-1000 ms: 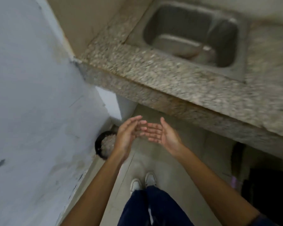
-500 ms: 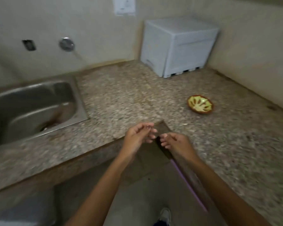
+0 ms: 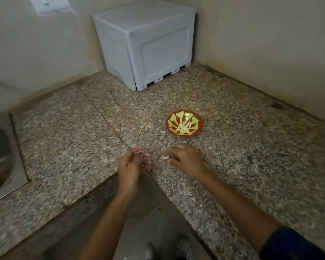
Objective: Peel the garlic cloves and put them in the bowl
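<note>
Pinches one pale garlic clove (image 3: 165,157) at the fingertips of the right hand (image 3: 186,160), just above the speckled worktop (image 3: 68,139), nearer the viewer than the bowl (image 3: 184,123) and slightly left of it. Lies with its long axis roughly left to right, free end pointing left toward the left hand (image 3: 132,167); blurred, so peeled or not cannot be told. Hangs close beside the clove without touching it, that left hand, palm turned inward, fingers loosely curled and holding nothing that shows. Holds a small heap of pale peeled cloves (image 3: 184,128) in its centre, the one red-and-green bowl, pieces pointing various ways and too overlapped to count. Stands well behind the bowl, in the worktop's corner against the walls, one white plastic box (image 3: 148,44). Shows far left of the bowl, at the picture's edge, one steel sink (image 3: 0,156). Shows below the worktop's inner corner, on the floor, two pale shoes (image 3: 184,248).
</note>
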